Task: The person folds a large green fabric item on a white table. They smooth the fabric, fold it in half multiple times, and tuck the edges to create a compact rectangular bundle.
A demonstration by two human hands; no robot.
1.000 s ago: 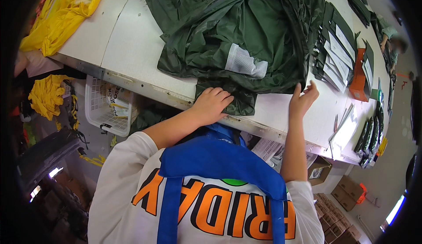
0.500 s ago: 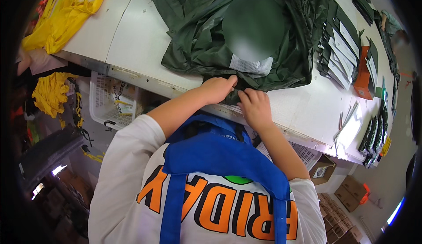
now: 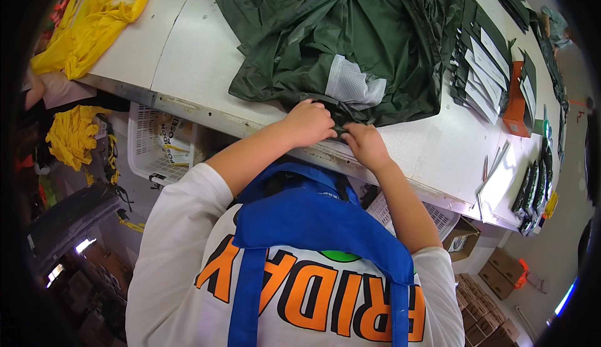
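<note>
A dark green garment of thin, shiny fabric (image 3: pixel 391 40), like a raincoat, lies spread and crumpled on the white table. A white mesh piece (image 3: pixel 354 83) shows in its middle, near my hands. At the garment's near edge, by the table's front, my left hand (image 3: pixel 310 123) is closed on a gathered fold of the fabric. Just right of it, my right hand (image 3: pixel 367 145) pinches the same edge, thumb and fingers together. The cloth between the fingers is mostly hidden.
Yellow garments (image 3: pixel 106 21) lie at the table's far left. Flat dark packets with white sheets (image 3: pixel 482 65) and an orange box (image 3: pixel 517 106) stand at the right, with papers (image 3: pixel 498 175) and dark packs (image 3: pixel 532 187) nearer. A white basket (image 3: pixel 141 140) sits beneath the table edge.
My left hand has turned and curled further over the fabric, and my right hand has shifted slightly. The garment's near edge is gathered more tightly between them.
</note>
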